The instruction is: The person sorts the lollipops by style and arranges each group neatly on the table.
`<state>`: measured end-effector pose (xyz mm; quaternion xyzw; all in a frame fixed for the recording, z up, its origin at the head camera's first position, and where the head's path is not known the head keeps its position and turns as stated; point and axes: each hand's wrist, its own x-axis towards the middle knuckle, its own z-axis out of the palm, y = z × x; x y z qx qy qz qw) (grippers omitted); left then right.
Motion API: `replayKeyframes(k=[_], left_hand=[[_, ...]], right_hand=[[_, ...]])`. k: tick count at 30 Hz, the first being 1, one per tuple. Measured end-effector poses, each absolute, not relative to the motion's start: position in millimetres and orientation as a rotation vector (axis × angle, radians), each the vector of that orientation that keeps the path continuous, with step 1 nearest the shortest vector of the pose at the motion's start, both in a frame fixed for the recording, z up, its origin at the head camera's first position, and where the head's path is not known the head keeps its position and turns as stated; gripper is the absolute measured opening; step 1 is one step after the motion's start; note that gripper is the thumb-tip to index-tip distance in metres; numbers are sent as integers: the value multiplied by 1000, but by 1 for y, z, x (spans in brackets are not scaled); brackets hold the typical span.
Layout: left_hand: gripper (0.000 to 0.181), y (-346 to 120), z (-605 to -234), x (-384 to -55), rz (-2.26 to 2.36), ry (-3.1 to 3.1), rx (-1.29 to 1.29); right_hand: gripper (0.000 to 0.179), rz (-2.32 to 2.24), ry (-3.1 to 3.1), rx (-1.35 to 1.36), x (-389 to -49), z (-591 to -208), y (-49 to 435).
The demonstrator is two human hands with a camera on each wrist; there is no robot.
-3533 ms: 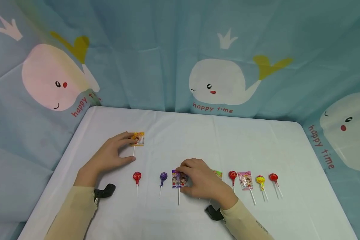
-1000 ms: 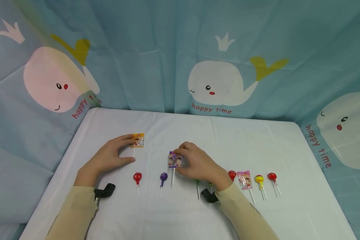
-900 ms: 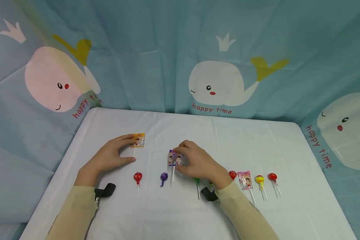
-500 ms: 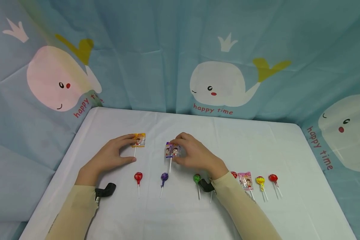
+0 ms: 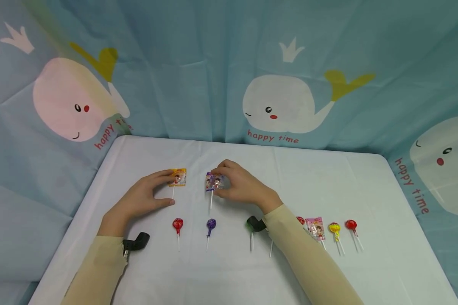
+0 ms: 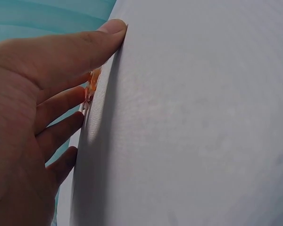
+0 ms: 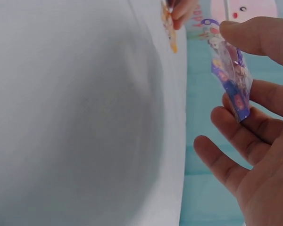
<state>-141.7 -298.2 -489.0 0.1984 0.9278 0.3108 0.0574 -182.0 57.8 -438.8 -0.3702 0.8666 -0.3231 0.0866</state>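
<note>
My left hand point(image 5: 141, 199) rests on the white-covered table at the left, thumb and fingers spread. Its fingertips touch the wrapper of an orange-yellow flat-packed lollipop point(image 5: 181, 178), whose white stick points towards me. To the right of it, my right hand point(image 5: 244, 184) pinches a purple flat-packed lollipop point(image 5: 210, 182) by its wrapper, stick pointing down the table. In the right wrist view that purple lollipop point(image 7: 233, 77) sits between thumb and fingers, lifted off the cloth. The left wrist view shows only a sliver of the orange wrapper point(image 6: 92, 87) behind the fingers.
A row nearer me holds a red lollipop point(image 5: 177, 224), a purple one point(image 5: 211, 224), a green one point(image 5: 249, 224) partly behind the black wrist mount point(image 5: 256, 223), then a pink-wrapped one point(image 5: 316, 228), a yellow one point(image 5: 334, 228) and a red one point(image 5: 351, 225). My right sleeve point(image 5: 301, 254) hides others partly.
My right hand has taken the purple flat-packed lollipop out of the row and moved it away from me and leftward, nearer the orange one. The left hand has stayed in place.
</note>
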Motion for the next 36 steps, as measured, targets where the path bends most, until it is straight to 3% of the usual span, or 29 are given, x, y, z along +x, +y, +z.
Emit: replayKeyframes(k=[16,36], left_hand=[[70,-301,-489,-143,961,2816,634],[72,-300,-492,-141,949,2799,628]], right_hand=[[51,-942,2561,-1089,-202,-434,34],[53,-827,2593,-1058,-212,-457,8]])
